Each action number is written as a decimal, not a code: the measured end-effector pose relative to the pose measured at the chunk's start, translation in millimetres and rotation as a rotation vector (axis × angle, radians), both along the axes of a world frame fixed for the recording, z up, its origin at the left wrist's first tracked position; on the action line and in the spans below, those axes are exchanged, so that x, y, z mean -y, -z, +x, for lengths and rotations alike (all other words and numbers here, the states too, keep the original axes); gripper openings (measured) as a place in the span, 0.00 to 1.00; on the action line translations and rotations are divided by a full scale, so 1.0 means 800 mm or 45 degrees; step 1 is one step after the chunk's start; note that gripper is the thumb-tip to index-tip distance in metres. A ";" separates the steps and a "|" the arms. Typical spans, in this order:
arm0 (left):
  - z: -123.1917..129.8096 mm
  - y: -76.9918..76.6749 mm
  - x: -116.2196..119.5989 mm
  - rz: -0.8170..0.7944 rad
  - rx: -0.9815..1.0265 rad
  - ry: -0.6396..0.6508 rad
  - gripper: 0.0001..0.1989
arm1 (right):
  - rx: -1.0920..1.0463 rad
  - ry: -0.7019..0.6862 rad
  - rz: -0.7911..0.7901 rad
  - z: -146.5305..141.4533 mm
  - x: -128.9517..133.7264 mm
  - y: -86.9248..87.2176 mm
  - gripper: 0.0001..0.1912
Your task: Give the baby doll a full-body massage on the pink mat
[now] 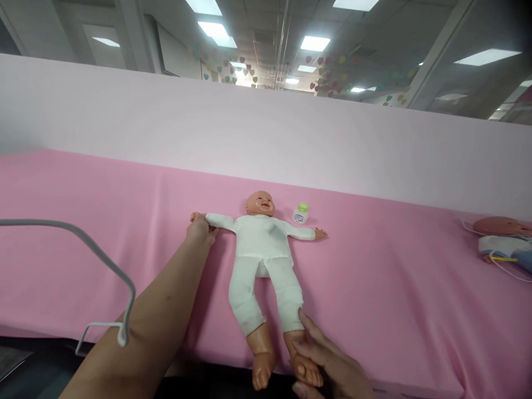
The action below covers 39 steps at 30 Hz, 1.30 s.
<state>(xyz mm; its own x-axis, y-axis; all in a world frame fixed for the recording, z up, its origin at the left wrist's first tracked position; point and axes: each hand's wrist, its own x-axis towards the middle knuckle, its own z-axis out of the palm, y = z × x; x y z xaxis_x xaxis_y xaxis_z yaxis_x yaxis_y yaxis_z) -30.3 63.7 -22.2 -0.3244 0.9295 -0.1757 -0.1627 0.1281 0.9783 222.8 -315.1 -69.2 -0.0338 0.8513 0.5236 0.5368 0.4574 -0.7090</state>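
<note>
A bald baby doll (263,238) in a white long-sleeved top and white trousers lies face up on a pink-covered surface (374,277). Its arms are spread, and its bare feet point towards me. My left hand (201,228) is closed around the doll's arm near the wrist, at the left end of the sleeve. At the lower right, my right hand (336,363) curls round the doll's lower leg and foot (306,370), one finger across the ankle and another at the trouser cuff. Beside the doll's head stands a small clear bottle (300,214) with a green cap.
At the far right lies another doll (505,241), partly out of frame, with thin white tubing and a yellow strip. A grey bent metal rod (95,249) crosses the left foreground above my forearm. Behind the surface runs a white partition (266,138) below glass.
</note>
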 end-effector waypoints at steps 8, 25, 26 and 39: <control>0.018 -0.031 0.033 0.331 0.368 0.132 0.15 | 0.143 -0.148 -0.036 0.007 -0.018 -0.021 0.28; 0.071 -0.054 0.120 1.024 -1.432 1.078 0.12 | 0.046 0.176 -0.024 -0.019 -0.119 -0.104 0.20; 0.071 -0.054 0.120 1.018 -1.458 1.064 0.11 | 0.029 0.179 -0.024 -0.019 -0.127 -0.105 0.19; 0.066 -0.047 0.111 0.731 -0.691 0.658 0.16 | -0.120 0.169 0.021 -0.013 -0.105 -0.098 0.21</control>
<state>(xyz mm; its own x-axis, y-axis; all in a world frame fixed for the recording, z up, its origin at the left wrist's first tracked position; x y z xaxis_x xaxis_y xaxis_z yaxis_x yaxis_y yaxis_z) 22.1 -25.2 15.8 0.2490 0.8784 0.4080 0.2760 -0.4681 0.8394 212.5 -231.0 9.0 0.1280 0.8361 0.5334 0.5249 0.3992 -0.7518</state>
